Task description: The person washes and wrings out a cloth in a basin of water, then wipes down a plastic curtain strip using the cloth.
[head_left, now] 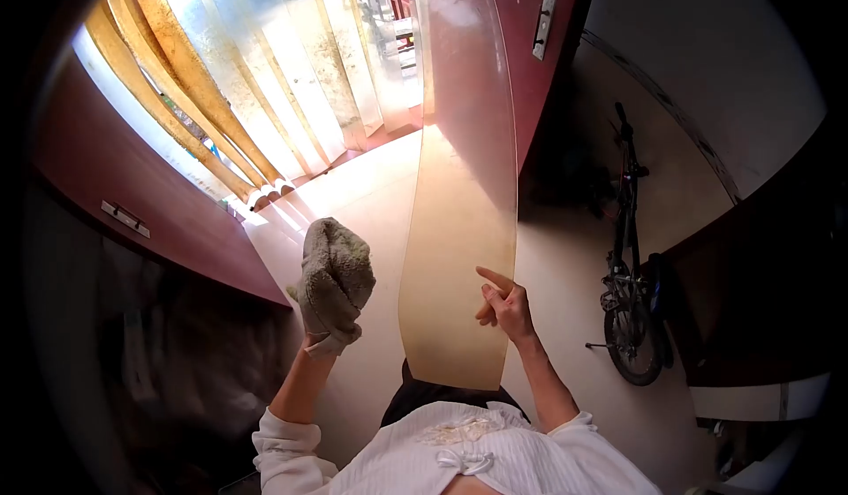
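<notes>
A grey-green cloth [336, 274] is bunched over my left hand [315, 345], covering its fingers, and stands raised to the left of a long plastic curtain strip [455, 336]. This strip is see-through and yellowish, and it runs from the doorway down to my waist. At its right edge, my right hand [507, 308] is closed on the strip, with the thumb and bent fingers around the edge and the index finger stretched out to the left. A gap separates the cloth from the strip.
More curtain strips [291, 62] hang in the bright doorway, some bundled and yellowed at the left. Red door panels [159, 186] with handles stand open on both sides. A bicycle [629, 309] leans at the right, by a dark piece of furniture [751, 292]. The floor [362, 204] is pale.
</notes>
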Demonstrator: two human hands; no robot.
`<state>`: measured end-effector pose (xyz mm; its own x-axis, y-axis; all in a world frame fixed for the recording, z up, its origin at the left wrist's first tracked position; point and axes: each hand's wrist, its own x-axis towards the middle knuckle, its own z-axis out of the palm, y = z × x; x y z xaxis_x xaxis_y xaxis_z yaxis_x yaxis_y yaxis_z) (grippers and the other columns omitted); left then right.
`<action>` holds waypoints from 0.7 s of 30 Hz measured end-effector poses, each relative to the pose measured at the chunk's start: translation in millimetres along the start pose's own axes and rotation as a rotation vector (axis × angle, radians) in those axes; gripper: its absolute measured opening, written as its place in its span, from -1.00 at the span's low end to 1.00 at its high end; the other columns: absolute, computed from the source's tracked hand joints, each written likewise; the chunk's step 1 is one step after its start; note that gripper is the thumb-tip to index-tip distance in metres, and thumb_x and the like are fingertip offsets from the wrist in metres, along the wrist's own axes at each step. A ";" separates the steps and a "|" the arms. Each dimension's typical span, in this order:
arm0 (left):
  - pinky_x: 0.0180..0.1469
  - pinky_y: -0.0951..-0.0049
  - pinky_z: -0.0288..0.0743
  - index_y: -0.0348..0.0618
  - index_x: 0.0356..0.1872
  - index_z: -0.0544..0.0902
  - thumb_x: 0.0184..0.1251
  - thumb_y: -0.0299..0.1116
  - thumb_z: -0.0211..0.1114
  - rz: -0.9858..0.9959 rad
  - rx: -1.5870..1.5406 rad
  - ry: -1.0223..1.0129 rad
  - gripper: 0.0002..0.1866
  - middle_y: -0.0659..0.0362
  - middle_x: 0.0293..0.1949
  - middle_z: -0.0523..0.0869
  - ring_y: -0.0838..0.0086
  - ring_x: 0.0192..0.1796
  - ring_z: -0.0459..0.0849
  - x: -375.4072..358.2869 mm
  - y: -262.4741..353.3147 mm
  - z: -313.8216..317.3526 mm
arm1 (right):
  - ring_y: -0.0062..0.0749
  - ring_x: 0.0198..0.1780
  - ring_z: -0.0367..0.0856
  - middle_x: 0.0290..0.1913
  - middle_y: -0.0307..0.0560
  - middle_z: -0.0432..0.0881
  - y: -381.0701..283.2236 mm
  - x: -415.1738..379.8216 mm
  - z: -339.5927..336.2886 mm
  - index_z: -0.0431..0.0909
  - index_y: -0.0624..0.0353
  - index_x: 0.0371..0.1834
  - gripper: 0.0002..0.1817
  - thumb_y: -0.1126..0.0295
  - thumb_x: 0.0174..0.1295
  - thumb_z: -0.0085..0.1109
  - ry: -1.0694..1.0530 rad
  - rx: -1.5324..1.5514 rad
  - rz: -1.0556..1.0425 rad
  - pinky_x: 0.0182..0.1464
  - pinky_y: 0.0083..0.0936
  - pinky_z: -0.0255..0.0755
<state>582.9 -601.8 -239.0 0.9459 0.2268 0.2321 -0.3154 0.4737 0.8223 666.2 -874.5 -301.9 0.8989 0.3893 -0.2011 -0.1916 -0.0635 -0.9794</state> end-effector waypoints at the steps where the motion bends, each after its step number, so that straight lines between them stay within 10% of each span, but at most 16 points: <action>1: 0.06 0.52 0.42 -0.26 0.11 0.38 0.18 -0.25 0.32 -0.063 -0.066 -0.019 -0.47 0.13 -0.02 0.52 0.51 0.02 0.50 -6.2 3.7 5.5 | -0.62 -0.72 0.50 -0.69 -0.13 0.60 3.3 0.8 0.3 0.42 0.15 0.20 -0.61 0.32 0.32 -0.03 0.008 -0.006 0.014 -0.66 -0.71 0.29; 5: 0.17 0.41 0.41 -0.21 0.21 0.33 0.22 -0.36 0.28 -0.245 -0.182 -0.143 -0.46 0.05 0.17 0.43 0.36 0.17 0.46 -28.4 0.1 32.2 | -0.64 -0.72 0.49 -0.69 -0.14 0.60 14.2 -3.5 1.4 0.41 0.14 0.21 -0.61 0.35 0.32 -0.03 -0.039 0.001 0.012 -0.65 -0.72 0.29; 7: 0.19 0.29 0.35 -0.23 0.20 0.33 0.13 -0.34 0.31 -0.163 0.247 -0.191 -0.41 -0.07 0.22 0.35 0.26 0.21 0.40 -22.0 -21.9 52.8 | -0.65 -0.71 0.48 -0.67 -0.14 0.61 11.6 -10.5 6.0 0.40 0.19 0.21 -0.59 0.35 0.31 0.02 -0.031 0.046 0.059 -0.64 -0.72 0.29; 9: 0.30 0.01 0.06 -0.27 0.19 0.33 -0.02 -0.17 0.35 -0.012 0.829 -0.327 -0.28 -0.20 0.27 0.21 0.03 0.31 0.21 -12.2 -55.1 71.3 | -0.65 -0.69 0.50 -0.64 -0.12 0.62 7.6 -16.7 14.1 0.40 0.25 0.20 -0.56 0.38 0.26 0.10 -0.010 0.089 0.136 -0.62 -0.70 0.33; 11: 0.34 -0.22 -0.54 -0.32 0.23 0.29 -0.15 0.14 0.30 0.098 1.345 -0.427 -0.06 -0.31 0.32 0.04 -0.23 0.39 -0.19 -1.4 -115.1 72.8 | -0.65 -0.67 0.50 -0.62 -0.16 0.62 -6.7 -21.0 36.2 0.56 0.24 -0.04 -0.74 0.44 0.23 0.11 0.072 -0.097 -0.384 -0.60 -0.68 0.33; 13: 0.39 -0.14 -0.46 -0.36 0.27 0.20 -0.12 0.16 0.27 0.105 1.264 -0.224 -0.01 -0.31 0.34 -0.02 -0.23 0.40 -0.21 34.6 -137.9 70.4 | -0.69 -0.67 0.43 -0.63 -0.25 0.58 16.9 -31.4 23.3 0.64 0.21 -0.29 -0.85 0.45 0.25 0.05 -0.023 -0.165 -0.148 -0.59 -0.69 0.32; 16: 0.28 0.07 0.08 -0.29 0.11 0.33 0.07 -0.25 0.27 0.013 0.819 -0.032 -0.42 -0.20 0.17 0.27 -0.08 0.24 0.19 139.3 -139.3 82.1 | -0.70 -0.70 0.39 -0.68 -0.27 0.54 -31.3 -49.8 48.2 0.53 0.17 0.08 -0.70 0.40 0.32 0.00 0.033 0.182 0.020 -0.59 -0.69 0.33; 21: -0.01 0.20 0.38 -0.16 -0.05 0.51 0.25 -0.12 0.18 0.076 0.864 -0.151 -0.62 -0.08 -0.13 0.55 0.03 -0.07 0.52 239.4 -126.4 120.8 | -0.62 -0.79 0.40 -0.70 -0.14 0.56 -13.2 -50.7 39.7 0.39 0.24 0.20 -0.59 0.32 0.32 -0.01 0.104 0.360 -0.058 -0.74 -0.70 0.26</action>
<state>858.4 -710.3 -224.6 0.9439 0.0876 0.3185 -0.2679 -0.3612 0.8932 607.5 -856.9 -278.1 0.9439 0.2866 -0.1640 -0.2487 0.2903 -0.9240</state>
